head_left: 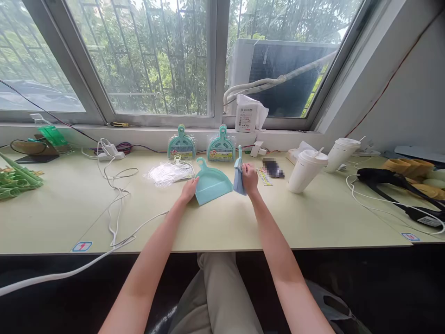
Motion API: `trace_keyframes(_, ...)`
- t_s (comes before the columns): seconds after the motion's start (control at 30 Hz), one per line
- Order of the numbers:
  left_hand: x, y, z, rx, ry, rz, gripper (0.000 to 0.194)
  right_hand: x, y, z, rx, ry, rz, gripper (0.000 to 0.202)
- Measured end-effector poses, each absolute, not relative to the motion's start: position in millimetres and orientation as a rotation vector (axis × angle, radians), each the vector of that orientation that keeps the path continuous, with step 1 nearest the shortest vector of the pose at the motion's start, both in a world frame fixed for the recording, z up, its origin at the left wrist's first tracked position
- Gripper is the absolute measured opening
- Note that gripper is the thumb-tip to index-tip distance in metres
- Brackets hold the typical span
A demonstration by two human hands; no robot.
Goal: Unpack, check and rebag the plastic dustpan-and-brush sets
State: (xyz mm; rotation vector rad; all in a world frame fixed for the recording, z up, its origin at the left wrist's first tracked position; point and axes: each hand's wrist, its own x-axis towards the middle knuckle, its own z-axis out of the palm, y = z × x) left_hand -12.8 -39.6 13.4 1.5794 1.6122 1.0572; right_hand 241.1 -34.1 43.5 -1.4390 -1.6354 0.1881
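A teal dustpan (212, 183) is tilted above the pale table, its handle pointing up and away. My left hand (189, 189) grips its left edge. My right hand (249, 178) is closed on a small brush (238, 178) with grey-blue bristles, held upright with the bristles down, just right of the dustpan. Behind them, two packaged dustpan-and-brush sets (181, 144) (221, 146) lean against the wall below the window. A crumpled clear plastic bag (169, 172) lies left of the dustpan. A colourful paper strip (264, 176) is to the right of my right hand.
Two white cups (308, 171) (342, 154) stand at the right, near a black strap (399, 185). White cables (116, 199) cross the table's left side, by a power strip (111, 153). A green bottle (52, 134) and green leafy material (21, 178) are far left.
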Motion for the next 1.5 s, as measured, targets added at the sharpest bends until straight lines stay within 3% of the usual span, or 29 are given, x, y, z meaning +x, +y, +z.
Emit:
trace_keyframes(0.1, -22, -40, 14, 1.793, 1.924, 0.848, 0.033, 266, -35, 45, -1.876, -1.641, -0.1, 0.043)
trace_keyframes(0.2, -26, -45, 17, 1.897, 2.057, 0.898, 0.029, 276, -33, 34, -2.161, -1.668, -0.154, 0.042)
trace_keyframes(0.37, -26, -49, 26, 1.826, 2.147, 1.043, 0.031, 271, -33, 27, -2.218, -1.731, -0.176, 0.036)
trace_keyframes(0.53, -20, -51, 26, 1.797, 2.167, 0.895, 0.031, 255, -40, 35, -2.283, -1.871, -0.037, 0.036)
trace_keyframes(0.9, -27, -52, 24, 1.893, 2.227, 0.675, 0.016, 259, -41, 41, -2.247, -1.767, 0.104, 0.04)
trace_keyframes(1.1, 0, -68, 26, 2.238, 1.451, 0.681, 0.035, 241, -50, 51, -1.81, -1.905, 0.186, 0.038)
trace_keyframes(1.2, 2, -67, 27, 2.355, 1.465, 1.005, 0.028, 226, -57, 52, -1.647, -2.16, 0.243, 0.035)
trace_keyframes(1.27, -4, -64, 27, 2.419, 1.482, 1.14, 0.043, 220, -60, 52, -1.596, -2.244, 0.261, 0.034)
trace_keyframes(1.33, -8, -62, 26, 2.441, 1.414, 1.083, 0.054, 219, -62, 52, -1.566, -2.27, 0.292, 0.036)
trace_keyframes(1.5, -2, -67, 19, 2.438, 1.343, 0.847, 0.041, 225, -63, 55, -1.49, -2.261, 0.43, 0.033)
